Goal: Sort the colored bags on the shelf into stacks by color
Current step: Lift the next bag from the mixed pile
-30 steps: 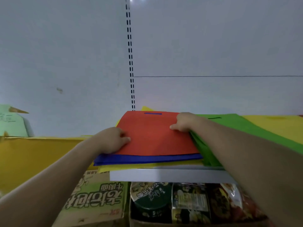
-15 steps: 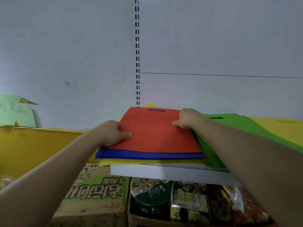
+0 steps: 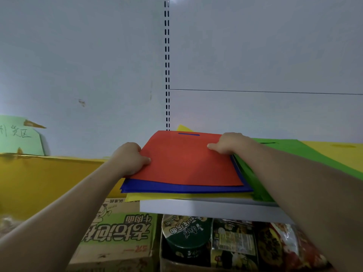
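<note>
A red bag (image 3: 188, 160) with a slot handle lies on top of a pile on the grey shelf (image 3: 206, 208). Under it are blue bags (image 3: 176, 188) and a yellow bag (image 3: 157, 196). My left hand (image 3: 130, 159) grips the red bag's left edge, thumb on top. My right hand (image 3: 228, 143) pinches its right edge near the top. Green bags (image 3: 253, 181) lie to the right, partly under my right forearm, and a yellow bag (image 3: 337, 154) lies beyond them.
A yellow cardboard box (image 3: 39, 181) stands at the left with a green paper sign (image 3: 19, 136) behind it. Below the shelf are a green noodle carton (image 3: 117, 226) and a box of cup noodles (image 3: 216, 242). A slotted upright (image 3: 167, 65) runs up the white back wall.
Both hands have kept their hold on the red bag's edges; the bag has been lifted slightly and squared over the blue ones. The view shifted a little.
</note>
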